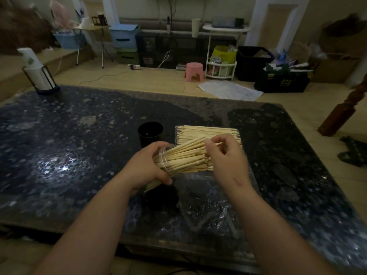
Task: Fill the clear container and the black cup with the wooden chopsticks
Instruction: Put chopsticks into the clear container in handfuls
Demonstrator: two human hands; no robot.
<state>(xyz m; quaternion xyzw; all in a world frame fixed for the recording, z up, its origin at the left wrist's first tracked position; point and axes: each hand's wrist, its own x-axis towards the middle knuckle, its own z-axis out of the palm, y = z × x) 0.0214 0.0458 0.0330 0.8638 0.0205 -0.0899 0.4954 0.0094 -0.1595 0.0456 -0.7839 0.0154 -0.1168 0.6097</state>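
Wrapping of clear plastic lies nearest on the dark speckled table. Just beyond, the left hand curls fingers and thumb round the clear container, tilted mouth-right and packed with wooden chopsticks. The right hand, fingers bent, pinches their jutting ends. Behind lies a flat pile of more sticks; the black cup stands upright just left of it. A paper towel roll stands at the far left corner

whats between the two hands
The head view shows a bundle of wooden chopsticks bridging them, sticking out of the tilted clear container gripped by the left hand, far ends meeting the right hand.
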